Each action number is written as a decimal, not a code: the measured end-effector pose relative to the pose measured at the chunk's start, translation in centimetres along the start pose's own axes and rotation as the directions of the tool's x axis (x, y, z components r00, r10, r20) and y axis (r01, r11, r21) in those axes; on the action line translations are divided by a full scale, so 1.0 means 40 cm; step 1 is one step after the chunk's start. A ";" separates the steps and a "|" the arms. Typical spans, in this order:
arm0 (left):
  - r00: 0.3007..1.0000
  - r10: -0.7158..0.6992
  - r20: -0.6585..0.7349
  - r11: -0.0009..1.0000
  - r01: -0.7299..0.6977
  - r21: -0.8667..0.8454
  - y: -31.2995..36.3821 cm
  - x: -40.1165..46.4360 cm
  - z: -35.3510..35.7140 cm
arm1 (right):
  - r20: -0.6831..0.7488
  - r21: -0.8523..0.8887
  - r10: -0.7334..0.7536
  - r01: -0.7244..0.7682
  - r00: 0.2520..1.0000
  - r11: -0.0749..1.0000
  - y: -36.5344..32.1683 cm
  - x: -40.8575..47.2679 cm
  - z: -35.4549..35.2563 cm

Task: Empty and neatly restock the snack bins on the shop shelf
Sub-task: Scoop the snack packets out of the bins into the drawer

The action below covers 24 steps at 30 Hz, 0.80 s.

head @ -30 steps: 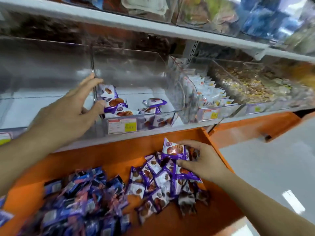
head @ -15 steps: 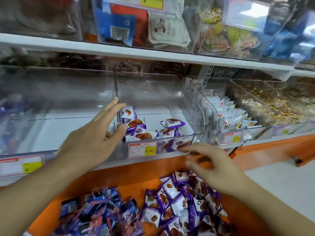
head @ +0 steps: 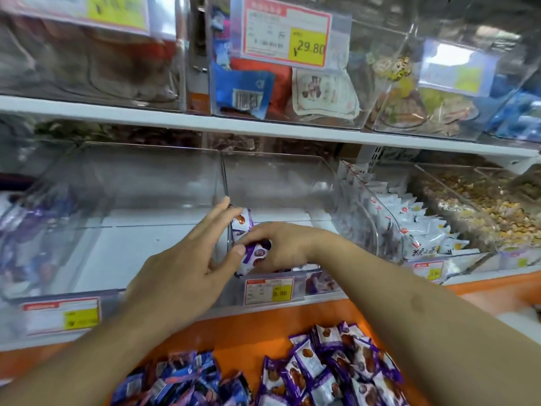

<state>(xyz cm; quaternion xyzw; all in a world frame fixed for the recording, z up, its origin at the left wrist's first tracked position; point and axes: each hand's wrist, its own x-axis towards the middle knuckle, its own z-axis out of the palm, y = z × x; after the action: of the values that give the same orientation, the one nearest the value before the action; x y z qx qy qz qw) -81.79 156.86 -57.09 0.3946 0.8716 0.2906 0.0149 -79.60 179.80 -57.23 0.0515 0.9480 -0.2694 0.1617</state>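
Observation:
A clear plastic bin [head: 281, 183] stands on the middle shelf with a few purple-and-white snack packets [head: 241, 224] stacked at its left wall. My right hand [head: 281, 244] is inside the bin, its fingers curled round a purple packet [head: 257, 254] near the front. My left hand [head: 187, 271] rests with straight fingers against the bin's left wall, its thumb touching the packet. Two heaps lie on the orange ledge below: purple-and-white packets [head: 330, 373] and darker blue packets [head: 187, 382].
An empty clear bin [head: 117, 200] sits left of the middle one. To the right are a bin of white packets [head: 409, 224] and a bin of loose yellow snacks [head: 483, 206]. The upper shelf [head: 263, 127] carries more bins with price tags.
My right hand rose from the packet heap on the orange ledge into the middle bin and now holds a packet there. The view tilted upward. My left hand stayed at the bin's wall.

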 end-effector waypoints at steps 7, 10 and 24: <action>1.000 0.006 -0.018 1.000 -0.006 0.000 -0.006 0.001 0.008 | -0.210 -0.154 0.020 -0.053 0.978 0.987 0.069 0.036 0.012; 1.000 0.012 -0.018 1.000 -0.012 -0.005 -0.008 0.001 0.008 | -0.137 -0.182 0.097 -0.122 0.986 0.976 0.065 0.031 0.006; 1.000 -0.001 -0.023 1.000 0.001 0.014 -0.011 0.002 0.014 | -0.449 0.160 0.041 0.036 0.893 0.986 0.046 -0.019 -0.033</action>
<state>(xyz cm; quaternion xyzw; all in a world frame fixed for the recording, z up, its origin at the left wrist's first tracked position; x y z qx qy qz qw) -81.98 156.98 -57.77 0.3908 0.8739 0.2892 0.0024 -78.91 182.06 -56.81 0.1269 0.9341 -0.3269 -0.0668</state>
